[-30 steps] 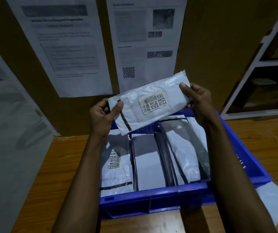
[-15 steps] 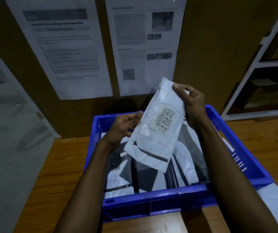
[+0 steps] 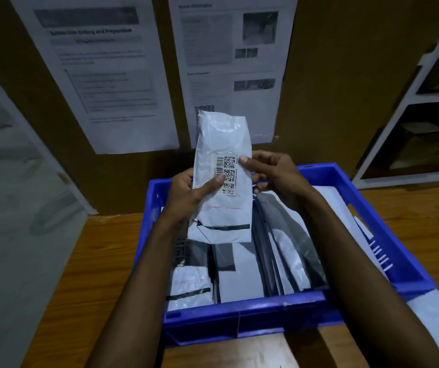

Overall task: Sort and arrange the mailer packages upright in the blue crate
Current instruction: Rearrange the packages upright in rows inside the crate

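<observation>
Your left hand (image 3: 194, 195) grips the held mailer (image 3: 226, 211) by its 9 o'clock edge, thumb laid across the front onto the barcode label (image 3: 226, 175). The fingers behind it are hidden. The mailer stands upright between your hands with its long axis running 12 to 6 and its label facing you. Your right hand (image 3: 274, 173) pinches the 3 o'clock edge at label height, thumb on the front. Both hands sit about level, so neither is clearly nearer.

The blue crate (image 3: 239, 312) lies straight toward 6 o'clock from the mailer, whose lower edge hangs above the stowed packages. A white package (image 3: 189, 285) sits at the crate's 7 o'clock corner. There are grey ones (image 3: 239, 264) mid-crate and a leaning row (image 3: 292, 251) toward 3 o'clock. The drop looks like a plain descent, though I cannot tell which slot is free.

The crate rests on a wooden table (image 3: 93, 261). Pale floor (image 3: 13, 235) shows at 9 o'clock, and printed sheets (image 3: 93, 75) hang at 12. A white shelf (image 3: 404, 107) stands at 2 o'clock, and a loose white package (image 3: 431, 312) lies outside the crate at 4.
</observation>
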Tool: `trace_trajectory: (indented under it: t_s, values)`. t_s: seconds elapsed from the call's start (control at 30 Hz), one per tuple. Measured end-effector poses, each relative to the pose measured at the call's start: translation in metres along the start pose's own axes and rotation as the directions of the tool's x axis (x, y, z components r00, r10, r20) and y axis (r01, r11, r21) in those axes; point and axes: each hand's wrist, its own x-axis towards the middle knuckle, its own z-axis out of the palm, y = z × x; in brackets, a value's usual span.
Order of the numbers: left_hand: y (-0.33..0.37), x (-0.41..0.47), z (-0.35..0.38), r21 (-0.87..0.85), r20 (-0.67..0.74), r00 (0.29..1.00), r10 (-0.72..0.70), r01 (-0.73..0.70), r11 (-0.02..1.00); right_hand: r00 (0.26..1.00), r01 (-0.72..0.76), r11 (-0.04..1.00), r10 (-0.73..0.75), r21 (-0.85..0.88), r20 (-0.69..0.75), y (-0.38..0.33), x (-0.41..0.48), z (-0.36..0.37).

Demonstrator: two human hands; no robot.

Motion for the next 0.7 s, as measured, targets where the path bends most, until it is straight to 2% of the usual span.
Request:
trace_trajectory:
  t_s: [0.13,0.33,0.47,0.53,0.6,0.7]
  values:
    - [0.006,0.002,-0.006,-0.007,-0.098,0.995,-0.009,0.009,1.0,0.999,0.032,0.998,-0.032,-0.058,0.003,0.0,-0.001,0.001]
    - [0.002,0.01,-0.032,0.216,-0.257,0.965,0.043,0.014,0.976,0.999,-0.017,0.995,0.02,-0.098,0.029,0.007,0.0,0.008]
    - [-0.002,0.014,-0.05,0.484,-0.435,0.862,0.259,-0.018,0.875,0.988,-0.131,0.985,0.139,-0.113,0.064,0.019,0.002,0.017]
    - [-0.004,0.015,-0.059,0.546,-0.484,0.818,0.311,0.004,0.838,0.969,-0.213,0.969,0.226,-0.128,0.098,0.026,0.003,0.023]
    - [-0.006,0.016,-0.063,0.606,-0.465,0.816,0.344,0.01,0.795,0.946,-0.283,0.945,0.303,-0.162,0.114,0.032,0.003,0.031]
    - [-0.008,0.015,-0.061,0.704,-0.356,0.87,0.342,0.009,0.71,0.91,-0.364,0.916,0.389,-0.168,0.147,0.043,0.001,0.047]
